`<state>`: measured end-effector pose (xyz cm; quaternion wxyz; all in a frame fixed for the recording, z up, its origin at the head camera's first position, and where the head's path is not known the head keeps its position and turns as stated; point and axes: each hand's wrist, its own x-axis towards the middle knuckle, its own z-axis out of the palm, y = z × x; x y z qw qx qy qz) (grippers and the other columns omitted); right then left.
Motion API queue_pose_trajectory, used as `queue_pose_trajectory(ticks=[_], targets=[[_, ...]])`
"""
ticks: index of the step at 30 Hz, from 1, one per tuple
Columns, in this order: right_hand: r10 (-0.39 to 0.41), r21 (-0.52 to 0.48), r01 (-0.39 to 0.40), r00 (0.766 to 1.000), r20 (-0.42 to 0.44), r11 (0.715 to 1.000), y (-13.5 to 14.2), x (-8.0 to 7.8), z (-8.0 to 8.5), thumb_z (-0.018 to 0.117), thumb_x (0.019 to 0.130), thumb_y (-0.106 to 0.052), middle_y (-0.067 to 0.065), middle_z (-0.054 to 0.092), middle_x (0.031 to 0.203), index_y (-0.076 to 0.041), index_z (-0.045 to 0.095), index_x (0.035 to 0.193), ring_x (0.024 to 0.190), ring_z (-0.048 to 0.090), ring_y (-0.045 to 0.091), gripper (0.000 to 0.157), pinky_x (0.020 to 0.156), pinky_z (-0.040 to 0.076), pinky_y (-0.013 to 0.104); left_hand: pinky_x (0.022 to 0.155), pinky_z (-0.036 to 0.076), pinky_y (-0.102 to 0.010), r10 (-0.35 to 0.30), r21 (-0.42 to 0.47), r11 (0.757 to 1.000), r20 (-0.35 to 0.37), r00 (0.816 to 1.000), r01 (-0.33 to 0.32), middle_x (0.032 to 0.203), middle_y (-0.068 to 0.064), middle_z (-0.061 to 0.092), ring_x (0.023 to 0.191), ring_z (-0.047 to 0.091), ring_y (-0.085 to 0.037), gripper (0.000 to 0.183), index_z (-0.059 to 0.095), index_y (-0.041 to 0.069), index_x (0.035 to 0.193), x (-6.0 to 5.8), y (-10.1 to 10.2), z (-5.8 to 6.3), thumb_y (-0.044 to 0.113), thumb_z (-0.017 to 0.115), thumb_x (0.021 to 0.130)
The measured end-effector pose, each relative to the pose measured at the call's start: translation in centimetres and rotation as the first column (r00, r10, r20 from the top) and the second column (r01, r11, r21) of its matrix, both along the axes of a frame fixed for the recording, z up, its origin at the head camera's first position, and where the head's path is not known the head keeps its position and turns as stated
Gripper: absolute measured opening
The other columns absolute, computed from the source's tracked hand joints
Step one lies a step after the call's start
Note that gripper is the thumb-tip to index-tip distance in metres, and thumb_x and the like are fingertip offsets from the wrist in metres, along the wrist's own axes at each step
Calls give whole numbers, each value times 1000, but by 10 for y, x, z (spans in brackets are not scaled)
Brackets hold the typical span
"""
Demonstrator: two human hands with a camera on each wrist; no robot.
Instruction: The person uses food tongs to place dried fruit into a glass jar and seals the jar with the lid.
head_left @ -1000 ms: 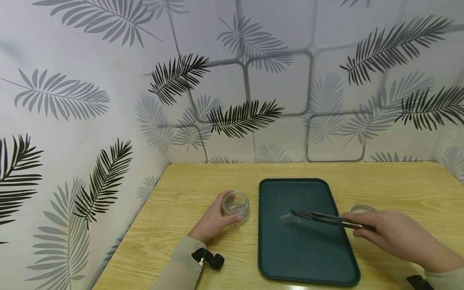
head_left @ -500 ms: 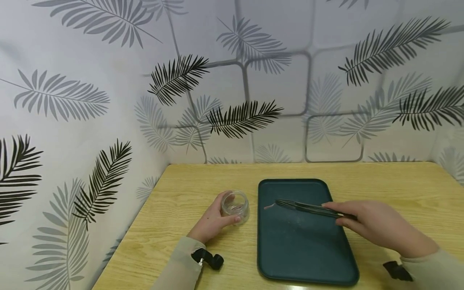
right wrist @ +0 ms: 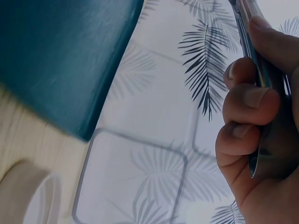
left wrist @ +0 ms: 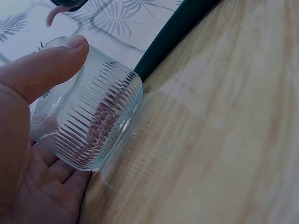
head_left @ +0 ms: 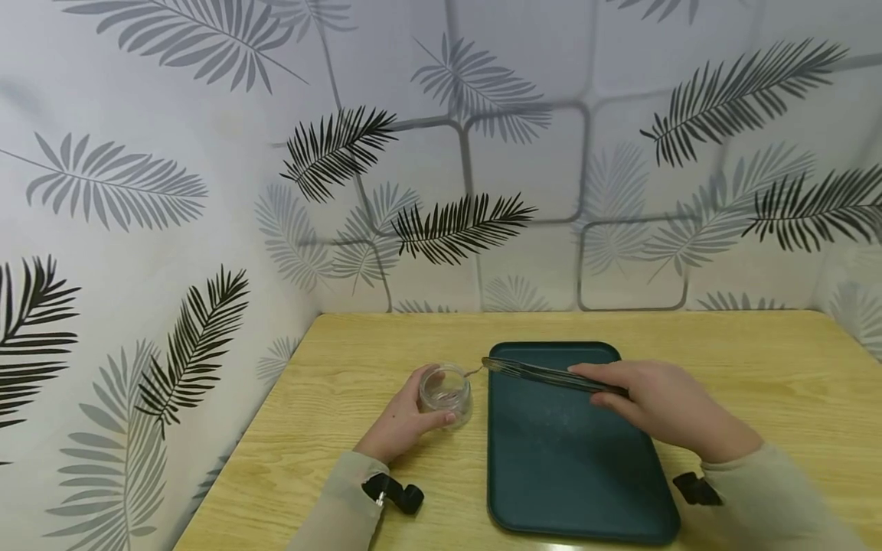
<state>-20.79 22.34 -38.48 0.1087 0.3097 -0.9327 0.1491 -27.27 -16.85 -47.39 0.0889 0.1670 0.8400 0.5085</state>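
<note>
My left hand [head_left: 403, 421] grips a small clear glass jar [head_left: 446, 409] that stands on the table left of the tray. Through its ribbed wall in the left wrist view, reddish-pink stringy pieces [left wrist: 100, 121] show at the bottom. My right hand [head_left: 661, 402] holds metal tongs [head_left: 544, 373], fingers curled round the handle end. Pinched in the tong tips is a thin, pinkish, worm-like strip [head_left: 473, 372], its free end at the jar's rim in the head view. The left wrist view also shows that strip [left wrist: 55, 16] outside the jar's mouth.
A dark green rectangular tray [head_left: 579, 467] lies on the wood-grain table [head_left: 331, 367], under the tongs and my right hand. A round white, ring-like object [right wrist: 46, 196] appears in the right wrist view, beside the tray. Leaf-patterned walls [head_left: 517, 176] border the table.
My right hand has carried the tongs and the strip leftward and slightly away from me, from above the tray's middle to the jar's rim. The left hand and jar have stayed still.
</note>
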Motion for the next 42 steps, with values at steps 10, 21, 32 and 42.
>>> queue_pose_trajectory(ticks=[10, 21, 32, 42], targets=[[27, 10, -27, 999, -23, 1000, -32, -9, 9, 73, 94, -32, -6, 72, 112, -25, 61, 142, 70, 58, -3, 51, 61, 46, 28, 114, 31, -50, 15, -18, 1000, -9, 1000, -15, 152, 4, 45, 139, 42, -22, 91, 31, 29, 157, 1, 0, 0, 44, 83, 84], [46, 1, -46, 998, -47, 999, -38, -13, 3, 76, 91, -32, -20, 61, 85, -25, 61, 143, 58, 42, -6, 54, 53, 38, 24, 113, 33, -48, 0, -4, 1000, -11, 1000, 0, 153, 4, 44, 138, 43, -19, 91, 29, 29, 158, -1, -1, 0, 44, 82, 85], [-33, 25, 32, 998, 46, 999, -26, -6, 3, 72, 94, -36, -18, 45, 72, -17, 53, 149, 55, 38, 0, 61, 52, 36, 26, 114, 31, -48, -7, -5, 1000, -14, 1000, 7, 153, 5, 44, 140, 42, -18, 90, 30, 29, 157, 0, -1, 0, 42, 82, 86], [-142, 55, 135, 978, 152, 989, 2, 2, -5, 64, 98, -45, -12, 47, 75, -15, 40, 157, 57, 40, 4, 70, 53, 35, 29, 115, 30, -48, -6, 0, 1000, -9, 1000, 6, 154, 6, 44, 141, 40, -18, 89, 29, 29, 158, 1, -1, 0, 41, 82, 86]])
